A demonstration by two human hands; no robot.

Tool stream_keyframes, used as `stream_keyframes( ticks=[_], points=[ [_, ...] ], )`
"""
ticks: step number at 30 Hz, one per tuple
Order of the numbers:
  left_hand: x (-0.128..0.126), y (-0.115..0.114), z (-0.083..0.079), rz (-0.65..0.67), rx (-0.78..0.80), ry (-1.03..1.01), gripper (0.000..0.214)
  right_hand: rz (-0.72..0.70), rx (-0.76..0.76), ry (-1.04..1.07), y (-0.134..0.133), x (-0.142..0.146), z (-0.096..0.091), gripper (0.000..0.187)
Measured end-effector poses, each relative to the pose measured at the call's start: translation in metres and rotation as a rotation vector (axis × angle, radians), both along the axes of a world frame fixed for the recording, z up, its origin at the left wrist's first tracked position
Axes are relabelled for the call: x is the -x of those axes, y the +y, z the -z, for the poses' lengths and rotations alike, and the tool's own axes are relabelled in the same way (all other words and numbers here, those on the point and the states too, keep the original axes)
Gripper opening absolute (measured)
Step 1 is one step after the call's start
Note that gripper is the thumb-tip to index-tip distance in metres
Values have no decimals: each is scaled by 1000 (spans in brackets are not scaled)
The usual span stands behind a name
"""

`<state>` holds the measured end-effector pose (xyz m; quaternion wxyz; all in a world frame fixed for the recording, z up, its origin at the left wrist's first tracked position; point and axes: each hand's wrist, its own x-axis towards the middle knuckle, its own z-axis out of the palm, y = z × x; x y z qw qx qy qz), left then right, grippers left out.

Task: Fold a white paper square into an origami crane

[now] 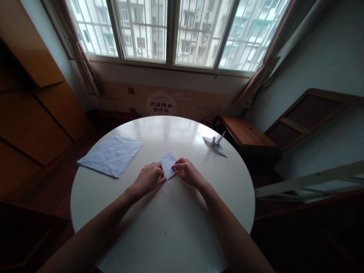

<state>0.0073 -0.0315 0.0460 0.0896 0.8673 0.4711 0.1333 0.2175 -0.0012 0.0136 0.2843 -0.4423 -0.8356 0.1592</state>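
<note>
A small folded square of pale paper point(168, 163) lies on the round white table point(165, 212), turned so that one corner faces me. My left hand point(150, 175) has its fingers curled closed at the paper's left edge. At the right edge, my right hand point(186, 171) pinches the paper between thumb and forefinger. Parts of the paper's side edges are hidden under my fingertips. Farther left rests a larger creased sheet of paper point(112, 155). A folded paper crane point(216, 144) stands near the table's far right edge, its wings spread.
A low wooden side table point(246, 131) stands beyond the table's right side. Wooden cabinets point(31, 113) line the left. Behind the table are a printed cardboard panel point(187, 98) and barred windows point(170, 30) with curtains.
</note>
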Motion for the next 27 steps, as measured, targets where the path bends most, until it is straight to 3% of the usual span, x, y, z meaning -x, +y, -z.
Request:
stream_keyframes(
  ticks=[18, 24, 27],
  points=[
    [-9, -7, -9, -136, 52, 177, 24, 21, 10, -29, 0, 1, 0, 20],
    [-9, -10, -9, -169, 76, 142, 17, 28, 21, -31, 0, 1, 1, 20],
    [-8, -11, -9, -176, 60, 114, 24, 27, 25, -29, 0, 1, 0, 21]
  ],
)
